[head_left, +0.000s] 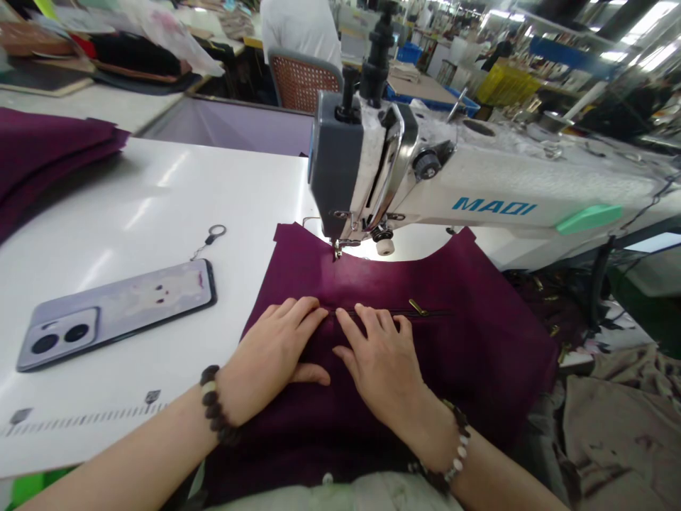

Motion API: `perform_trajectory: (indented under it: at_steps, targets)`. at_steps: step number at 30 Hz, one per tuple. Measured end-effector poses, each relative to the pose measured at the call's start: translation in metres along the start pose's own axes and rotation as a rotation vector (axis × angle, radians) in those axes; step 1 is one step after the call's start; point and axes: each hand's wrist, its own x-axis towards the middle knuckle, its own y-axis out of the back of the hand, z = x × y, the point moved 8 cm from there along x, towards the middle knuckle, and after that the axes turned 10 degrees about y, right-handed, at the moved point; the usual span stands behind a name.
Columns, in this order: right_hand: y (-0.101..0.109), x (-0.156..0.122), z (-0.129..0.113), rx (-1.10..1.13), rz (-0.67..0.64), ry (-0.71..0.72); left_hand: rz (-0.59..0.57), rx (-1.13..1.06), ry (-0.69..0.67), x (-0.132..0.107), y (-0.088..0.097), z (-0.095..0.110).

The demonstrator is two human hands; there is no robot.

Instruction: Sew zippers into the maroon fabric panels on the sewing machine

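From my remote post I take the sewing machine (479,188) as my landmark. The maroon panel (457,362) lies in front of it, its curved far edge reaching in under the needle end, at the presser foot (337,250); I cannot tell whether the foot clamps it. A dark zipper line (441,313) crosses the panel on the near side of the sewing machine, with a brass pull (418,306) lying on it.

My left hand (277,348) is released, laid palm down on the panel in front of the sewing machine's needle end, fingertips on the zipper line. My right hand (383,355) is just beside it, also grasping nothing, fingers bent and tips touching the same line.

Left of the sewing machine, on the white surface (234,191), I see a phone (122,305) lying camera side up, a ring strap (217,230) at its far end. Farther left of the machine is a stack of maroon pieces (47,149). Behind the machine, a person in white (301,28) sits on a chair (303,79). Brown cloth (622,426) lies heaped at the machine's near right.
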Motion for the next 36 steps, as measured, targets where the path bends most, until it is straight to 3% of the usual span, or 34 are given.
perform_trajectory:
  at_steps: [9, 17, 28, 36]
  targets:
    - [0.000, 0.025, 0.029, 0.037, 0.041, 0.026, 0.026, 0.101, -0.037, 0.026, -0.003, -0.008]
    - [-0.006, 0.047, 0.056, 0.110, 0.057, 0.171, 0.011, 0.165, -0.091, 0.055, -0.001, -0.012]
    - [-0.005, 0.052, 0.058, 0.156, 0.030, 0.196, -0.010, 0.001, -0.134, 0.065, 0.002, -0.021]
    - [-0.005, 0.053, 0.059, 0.170, 0.026, 0.169, 0.005, 0.029, -0.179, 0.070, 0.005, -0.022]
